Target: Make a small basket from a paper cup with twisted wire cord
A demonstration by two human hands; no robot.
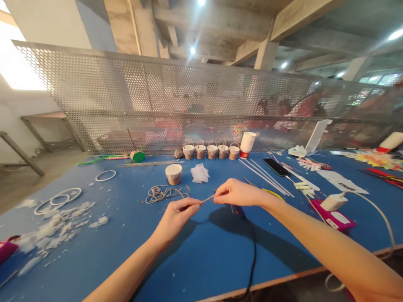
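Between my two hands a short length of thin grey-brown cord (207,200) is stretched above the blue table. My left hand (176,218) pinches one end of it between thumb and fingertips. The fingers of my right hand (233,193) are closed on the other end. Beyond my left hand lies a loose coil of the same-looking cord (160,193). A small cup wrapped in brown (174,174) stands just behind the coil, beside a pile of white translucent pieces (200,173). Under my right hand is a dark tool with a black cable (239,211), partly hidden.
Several wrapped cups (211,152) line the back edge by a stack of paper cups (247,144). White rings (58,199) and scraps (63,222) lie left. A phone (276,167), white sticks (266,178) and a pink power strip (334,216) are right. A perforated metal screen (189,105) closes the back.
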